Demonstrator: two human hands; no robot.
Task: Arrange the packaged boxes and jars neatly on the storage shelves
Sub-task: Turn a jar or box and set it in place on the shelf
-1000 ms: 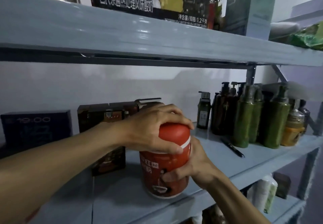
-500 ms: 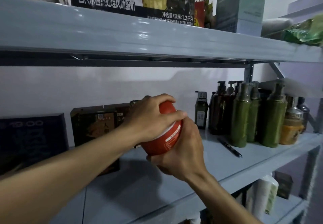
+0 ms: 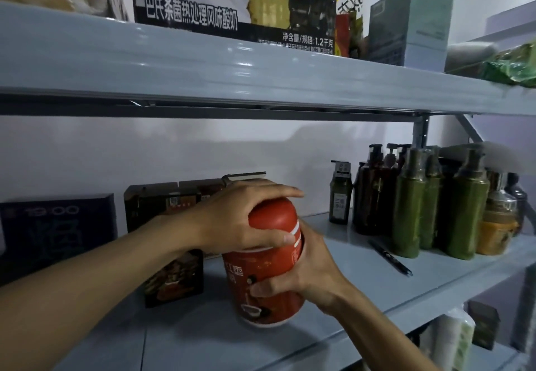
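A red jar with a rounded red lid stands upright on the grey middle shelf, near its front. My left hand grips the lid from above, fingers curled over its top. My right hand wraps the jar's right side, thumb across the label. Behind the jar stand dark brown boxes, partly hidden by my left arm. A dark blue box stands at the far left.
Several green and brown pump bottles crowd the shelf's right end, with a black pen lying in front of them. The upper shelf carries a printed carton and a pale teal box. Packages sit on the lower shelf.
Half a second ago the jar was lifted and tipped, lid toward me. Both hands have since brought it down and it stands upright on the shelf again.
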